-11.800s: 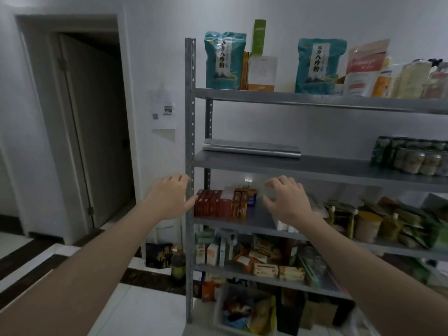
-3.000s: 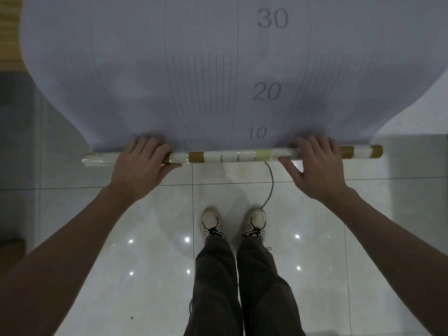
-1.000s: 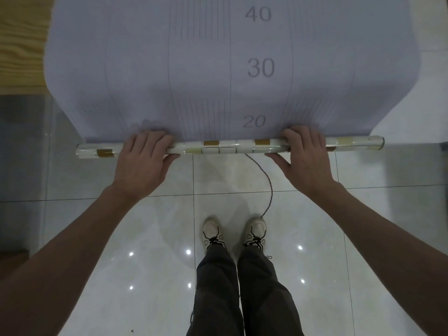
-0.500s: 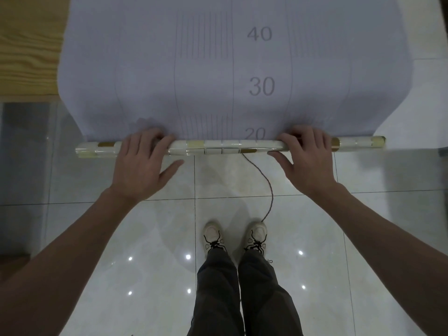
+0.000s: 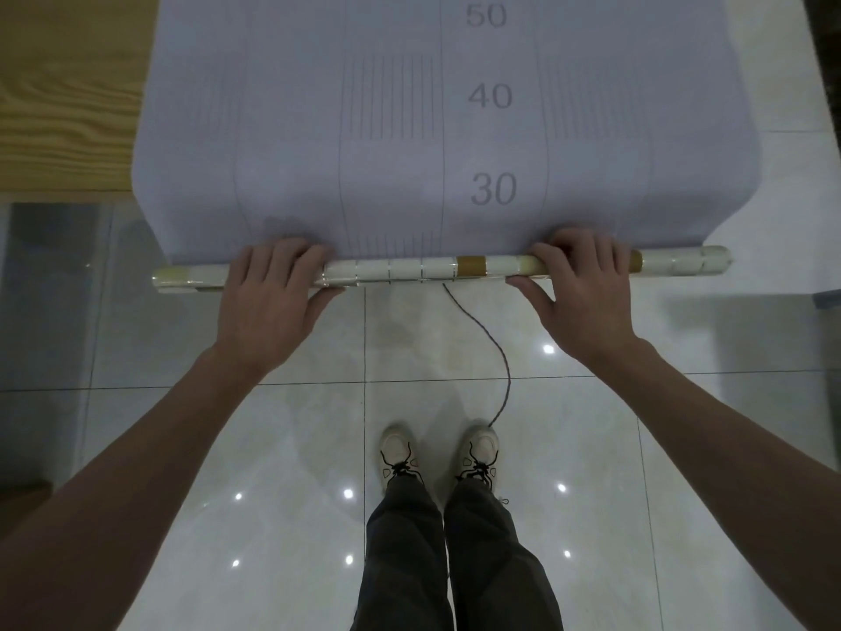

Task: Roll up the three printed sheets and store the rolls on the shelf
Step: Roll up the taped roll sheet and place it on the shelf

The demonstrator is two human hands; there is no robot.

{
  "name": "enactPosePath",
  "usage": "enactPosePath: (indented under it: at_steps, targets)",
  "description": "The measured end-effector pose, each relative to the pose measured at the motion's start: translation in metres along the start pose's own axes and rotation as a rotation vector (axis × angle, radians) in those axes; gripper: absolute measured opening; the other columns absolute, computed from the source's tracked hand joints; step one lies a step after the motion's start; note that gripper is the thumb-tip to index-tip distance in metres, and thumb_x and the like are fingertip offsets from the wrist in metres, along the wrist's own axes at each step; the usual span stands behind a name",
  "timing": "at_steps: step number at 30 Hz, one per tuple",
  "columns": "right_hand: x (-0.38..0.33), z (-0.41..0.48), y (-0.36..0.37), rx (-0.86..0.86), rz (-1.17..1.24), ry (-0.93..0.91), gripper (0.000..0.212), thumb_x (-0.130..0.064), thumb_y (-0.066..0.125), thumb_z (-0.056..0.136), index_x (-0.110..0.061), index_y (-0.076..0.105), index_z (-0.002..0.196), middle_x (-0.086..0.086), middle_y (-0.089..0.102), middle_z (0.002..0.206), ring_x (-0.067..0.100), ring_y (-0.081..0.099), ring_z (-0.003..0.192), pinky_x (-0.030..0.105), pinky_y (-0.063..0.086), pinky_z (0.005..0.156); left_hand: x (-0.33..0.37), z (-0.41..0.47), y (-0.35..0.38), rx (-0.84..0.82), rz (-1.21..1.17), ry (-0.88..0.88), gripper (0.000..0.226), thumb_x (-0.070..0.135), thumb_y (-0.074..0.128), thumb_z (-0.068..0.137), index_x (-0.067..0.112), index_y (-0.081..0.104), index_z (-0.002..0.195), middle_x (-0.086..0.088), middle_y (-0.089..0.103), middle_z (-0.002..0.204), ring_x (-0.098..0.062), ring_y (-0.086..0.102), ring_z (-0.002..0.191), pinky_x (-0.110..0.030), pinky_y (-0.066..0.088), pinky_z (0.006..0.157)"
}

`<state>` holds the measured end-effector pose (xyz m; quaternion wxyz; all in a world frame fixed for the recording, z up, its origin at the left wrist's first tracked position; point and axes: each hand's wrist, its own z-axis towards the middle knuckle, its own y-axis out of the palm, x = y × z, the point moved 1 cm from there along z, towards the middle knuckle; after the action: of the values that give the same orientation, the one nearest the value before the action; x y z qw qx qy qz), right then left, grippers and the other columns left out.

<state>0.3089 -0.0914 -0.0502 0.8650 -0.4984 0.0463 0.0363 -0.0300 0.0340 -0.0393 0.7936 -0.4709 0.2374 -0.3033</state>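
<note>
A large pale printed sheet [image 5: 455, 143] hangs over a table edge, marked 30, 40 and 50 down its middle. Its lower end is wound round a white rod with brown bands [image 5: 409, 269], forming a thin roll held level above the floor. My left hand [image 5: 268, 298] grips the roll left of centre, fingers over the top and thumb under. My right hand [image 5: 582, 289] grips it right of centre the same way. A thin dark string [image 5: 493, 352] hangs from the roll's middle toward my feet.
A wooden tabletop [image 5: 59, 97] shows at the upper left beside the sheet. Glossy white floor tiles [image 5: 273, 448] lie below, with my two shoes [image 5: 437, 453] under the roll. A white surface [image 5: 782, 248] lies at the right.
The roll has taken up more sheet: the 10 and 20 marks have wound under, and 30 now sits just above it. Both hands kept their places on the roll.
</note>
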Motion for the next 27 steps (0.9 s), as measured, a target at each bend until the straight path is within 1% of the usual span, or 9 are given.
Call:
enactPosePath:
  at_steps: [3, 6, 10, 13, 15, 18, 20, 24, 27]
  targets:
    - [0.0, 0.002, -0.003, -0.008, 0.025, 0.029, 0.053, -0.057, 0.066, 0.091, -0.007, 0.066, 0.109, 0.012, 0.064, 0.107, 0.027, 0.053, 0.1, 0.041, 0.039, 0.087, -0.001, 0.004, -0.001, 0.026, -0.006, 0.014, 0.034, 0.04, 0.057, 0.1, 0.007, 0.061, 0.107, -0.011, 0.066, 0.107, -0.033, 0.058, 0.094, -0.042, 0.04, 0.084]
    - [0.004, 0.006, -0.004, 0.011, 0.028, 0.038, 0.049, -0.057, 0.068, 0.09, -0.01, 0.067, 0.103, 0.012, 0.063, 0.105, 0.025, 0.05, 0.098, 0.04, 0.038, 0.084, -0.001, 0.005, -0.003, 0.022, -0.014, 0.01, 0.035, 0.039, 0.056, 0.101, 0.006, 0.062, 0.108, -0.015, 0.064, 0.11, -0.035, 0.057, 0.095, -0.044, 0.04, 0.085]
    - [0.006, 0.009, -0.005, 0.039, 0.001, 0.027, 0.045, -0.054, 0.066, 0.092, -0.01, 0.069, 0.103, 0.013, 0.062, 0.102, 0.026, 0.05, 0.095, 0.041, 0.039, 0.082, 0.0, 0.008, -0.005, -0.001, -0.002, -0.037, 0.045, 0.049, 0.055, 0.099, 0.006, 0.061, 0.112, -0.018, 0.061, 0.111, -0.036, 0.053, 0.095, -0.046, 0.039, 0.085]
    - [0.006, 0.011, -0.008, 0.054, 0.0, 0.028, 0.051, -0.056, 0.066, 0.091, -0.008, 0.064, 0.109, 0.012, 0.064, 0.105, 0.026, 0.052, 0.096, 0.041, 0.04, 0.084, -0.001, 0.012, -0.005, 0.009, 0.011, -0.033, 0.041, 0.046, 0.054, 0.1, 0.006, 0.058, 0.107, -0.014, 0.064, 0.109, -0.032, 0.053, 0.095, -0.043, 0.039, 0.086]
    - [0.007, 0.012, -0.01, 0.057, 0.005, 0.028, 0.054, -0.06, 0.068, 0.088, -0.009, 0.066, 0.107, 0.011, 0.064, 0.105, 0.027, 0.053, 0.095, 0.041, 0.04, 0.084, -0.002, 0.013, -0.006, 0.001, 0.012, -0.019, 0.038, 0.043, 0.052, 0.102, 0.006, 0.058, 0.105, -0.014, 0.064, 0.108, -0.031, 0.051, 0.095, -0.044, 0.039, 0.086]
    - [0.01, 0.014, -0.012, 0.057, -0.009, 0.027, 0.047, -0.057, 0.068, 0.089, -0.013, 0.069, 0.103, 0.011, 0.063, 0.103, 0.026, 0.051, 0.093, 0.04, 0.038, 0.083, -0.001, 0.013, -0.008, -0.009, 0.015, -0.031, 0.041, 0.044, 0.051, 0.102, 0.004, 0.059, 0.108, -0.018, 0.061, 0.111, -0.037, 0.054, 0.094, -0.047, 0.04, 0.084]
    - [0.012, 0.017, -0.013, 0.068, -0.023, 0.016, 0.044, -0.054, 0.067, 0.091, -0.012, 0.07, 0.103, 0.011, 0.063, 0.103, 0.027, 0.053, 0.092, 0.04, 0.038, 0.083, -0.001, 0.013, -0.01, -0.013, 0.005, -0.051, 0.046, 0.047, 0.052, 0.1, 0.003, 0.058, 0.114, -0.019, 0.059, 0.114, -0.037, 0.052, 0.096, -0.048, 0.039, 0.083]
    - [0.01, 0.02, -0.017, 0.057, -0.008, 0.012, 0.047, -0.054, 0.064, 0.093, -0.01, 0.063, 0.11, 0.009, 0.065, 0.106, 0.028, 0.057, 0.096, 0.04, 0.039, 0.088, -0.004, 0.016, -0.012, 0.015, 0.034, -0.048, 0.033, 0.035, 0.052, 0.103, 0.004, 0.058, 0.11, -0.017, 0.062, 0.113, -0.035, 0.052, 0.094, -0.044, 0.037, 0.084]
    - [0.01, 0.025, -0.022, 0.089, 0.01, 0.019, 0.05, -0.058, 0.068, 0.088, -0.012, 0.063, 0.103, 0.01, 0.064, 0.105, 0.026, 0.052, 0.097, 0.04, 0.038, 0.087, -0.005, 0.019, -0.013, 0.022, 0.078, -0.048, 0.029, 0.031, 0.052, 0.103, 0.003, 0.06, 0.109, -0.019, 0.061, 0.11, -0.035, 0.048, 0.093, -0.045, 0.037, 0.082]
